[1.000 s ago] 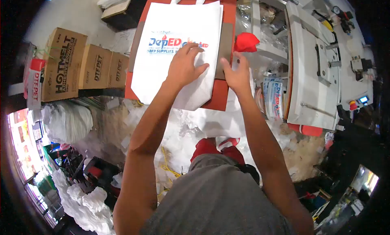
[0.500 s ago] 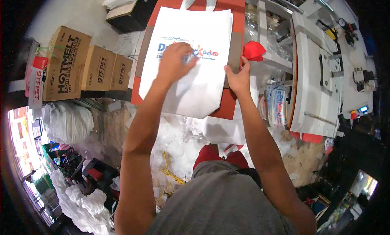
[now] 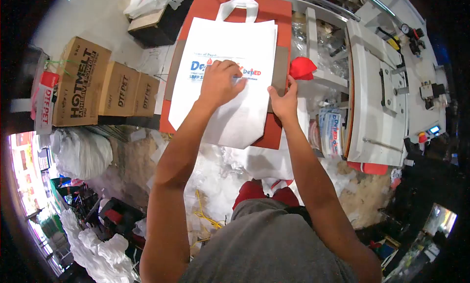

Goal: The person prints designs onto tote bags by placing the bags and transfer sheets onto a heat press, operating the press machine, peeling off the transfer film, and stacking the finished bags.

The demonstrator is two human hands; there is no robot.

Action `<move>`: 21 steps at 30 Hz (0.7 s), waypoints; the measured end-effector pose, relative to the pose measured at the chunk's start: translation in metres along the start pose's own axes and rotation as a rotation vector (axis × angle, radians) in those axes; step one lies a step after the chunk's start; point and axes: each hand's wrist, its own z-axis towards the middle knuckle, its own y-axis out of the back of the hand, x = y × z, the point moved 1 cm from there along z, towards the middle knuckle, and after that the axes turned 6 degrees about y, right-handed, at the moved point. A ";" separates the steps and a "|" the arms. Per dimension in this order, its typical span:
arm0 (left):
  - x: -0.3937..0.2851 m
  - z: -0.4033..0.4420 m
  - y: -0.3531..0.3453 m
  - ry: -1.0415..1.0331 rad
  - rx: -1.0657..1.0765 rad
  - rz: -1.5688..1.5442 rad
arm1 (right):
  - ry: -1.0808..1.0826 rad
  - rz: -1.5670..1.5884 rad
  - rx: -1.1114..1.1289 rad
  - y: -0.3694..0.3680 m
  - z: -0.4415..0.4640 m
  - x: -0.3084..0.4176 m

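A white bag [image 3: 230, 114] with blue and red print lies flat on a red board [image 3: 269, 136], its looped handle [image 3: 238, 9] pointing away from me. My left hand [image 3: 221, 82] rests over the printed area, fingers bent and thumb apart, with no object visible in it. Along the bag's right edge is my right hand [image 3: 285, 99], thumb and fingers apart over a grey-brown strip [image 3: 280, 70]. What its fingertips touch is too small to tell. A red cloth-like item [image 3: 302, 68] sits just beyond the right fingertips.
Cardboard boxes [image 3: 81, 82] stand at the left. A white press-like machine [image 3: 377, 92] is at the right, beside a stack of printed pieces [image 3: 330, 131]. A yellow cord [image 3: 209, 218] lies on the littered floor. White plastic [image 3: 81, 153] is bundled at lower left.
The bag and board appear lower in view than a second ago. My left hand moved left, then slightly back right over the print. My right hand has come closer to the bag's right edge.
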 end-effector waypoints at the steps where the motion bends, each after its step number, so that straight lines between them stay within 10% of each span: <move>1: -0.004 -0.001 0.000 -0.018 0.053 -0.066 | -0.013 0.057 -0.001 -0.001 0.000 -0.001; 13: 0.002 0.012 0.002 0.057 0.022 0.009 | 0.011 0.051 0.018 0.005 0.001 -0.001; 21: 0.255 -0.141 0.141 1.118 -0.157 0.288 | -0.207 0.200 0.079 0.037 -0.020 -0.090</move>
